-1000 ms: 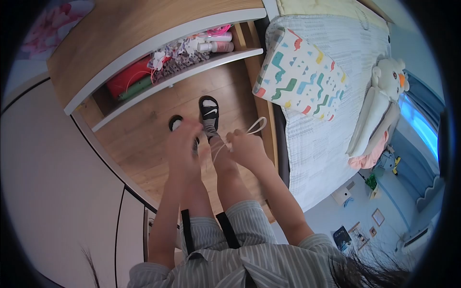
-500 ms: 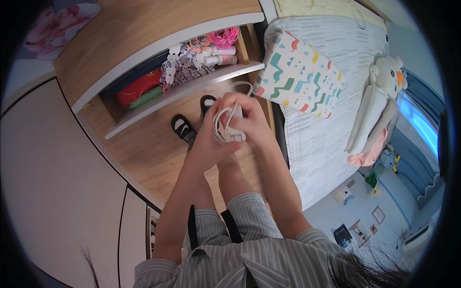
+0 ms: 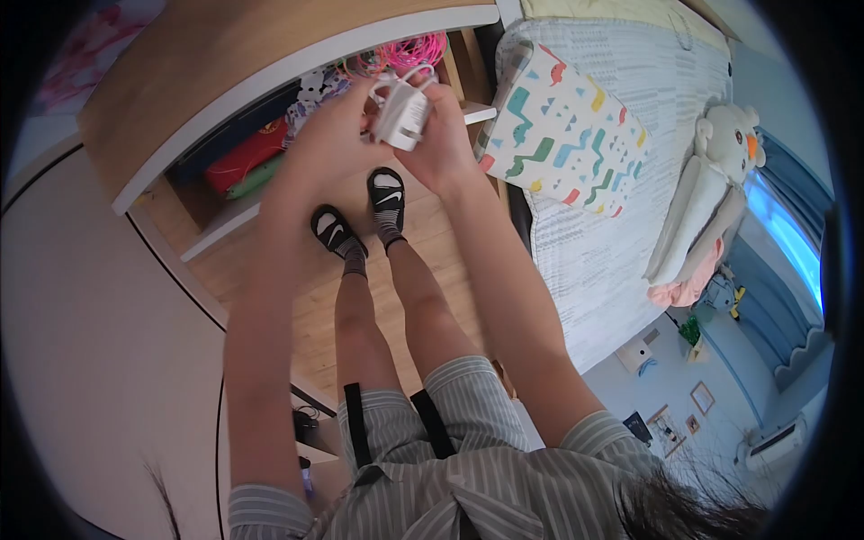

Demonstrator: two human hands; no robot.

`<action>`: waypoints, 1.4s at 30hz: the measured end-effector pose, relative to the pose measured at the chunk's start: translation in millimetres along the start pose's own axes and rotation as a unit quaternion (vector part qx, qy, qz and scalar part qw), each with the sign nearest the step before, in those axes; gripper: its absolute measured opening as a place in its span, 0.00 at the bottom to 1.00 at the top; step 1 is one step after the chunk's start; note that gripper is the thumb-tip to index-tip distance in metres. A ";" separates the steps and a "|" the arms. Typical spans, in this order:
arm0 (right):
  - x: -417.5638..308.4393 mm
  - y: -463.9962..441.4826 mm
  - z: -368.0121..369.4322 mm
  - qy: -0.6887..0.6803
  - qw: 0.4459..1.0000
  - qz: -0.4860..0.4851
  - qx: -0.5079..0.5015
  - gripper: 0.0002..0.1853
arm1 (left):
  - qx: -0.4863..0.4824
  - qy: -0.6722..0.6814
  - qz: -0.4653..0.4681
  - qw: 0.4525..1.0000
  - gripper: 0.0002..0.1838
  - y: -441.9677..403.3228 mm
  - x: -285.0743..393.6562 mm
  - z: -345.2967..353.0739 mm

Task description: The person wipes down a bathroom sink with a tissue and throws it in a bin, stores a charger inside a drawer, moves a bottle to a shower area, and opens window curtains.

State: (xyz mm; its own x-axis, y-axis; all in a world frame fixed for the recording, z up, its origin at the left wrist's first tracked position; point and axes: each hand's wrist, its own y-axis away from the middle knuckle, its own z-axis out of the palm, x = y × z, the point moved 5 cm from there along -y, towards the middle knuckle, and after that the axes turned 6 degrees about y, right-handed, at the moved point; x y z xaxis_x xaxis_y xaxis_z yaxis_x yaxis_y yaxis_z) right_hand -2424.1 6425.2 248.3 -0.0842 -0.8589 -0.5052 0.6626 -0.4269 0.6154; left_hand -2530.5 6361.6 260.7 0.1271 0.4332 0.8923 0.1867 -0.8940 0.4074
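Note:
A white charger [image 3: 401,119] with its white cable [image 3: 405,76] looped around it is held between both hands, over the front of the open drawer [image 3: 225,232]. My left hand [image 3: 337,130] is on its left side, somewhat blurred, its fingers partly hidden behind the charger and cable. On the other side my right hand [image 3: 441,139] grips the charger, fingers curled around it. Just beyond the hands, pink cord [image 3: 416,49] lies in the drawer. A patterned cloth [image 3: 310,99], a red packet [image 3: 243,157] and a green item [image 3: 255,178] are to the left in it.
A bed [image 3: 594,270] stands at the right, with a dinosaur-print pillow [image 3: 567,135] near the drawer and a long plush toy [image 3: 697,198] farther over. White cabinet doors [image 3: 99,342] line the left. My feet in black slides [image 3: 337,232] are on the wooden floor below.
Both hands have moved forward and up over the drawer's front edge with the charger. The charger's body now shows more fully, the cable bunched at its top.

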 end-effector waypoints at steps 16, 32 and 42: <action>-12.2 38.5 -111.8 0.415 0.849 -0.017 0.327 0.27 | 0.134 -0.331 0.250 0.900 0.23 -71.1 -39.4 72.8; 20.5 23.9 -102.1 0.283 0.917 -0.026 0.280 0.19 | 0.096 -0.260 0.179 0.944 0.18 -58.1 -46.0 108.3; -0.2 36.1 -101.0 0.377 0.888 0.067 0.255 0.26 | 0.291 -0.309 0.120 0.898 0.21 -8.8 -33.8 88.6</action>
State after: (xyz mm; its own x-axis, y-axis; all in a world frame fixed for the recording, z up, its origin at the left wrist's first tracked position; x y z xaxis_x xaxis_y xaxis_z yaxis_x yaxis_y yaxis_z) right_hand -2325.0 6438.6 209.5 0.6193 -0.5608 -0.5495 0.1901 -0.5719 0.7980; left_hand -2450.1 6365.0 209.7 0.7138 0.3775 0.5899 0.5357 -0.8369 -0.1126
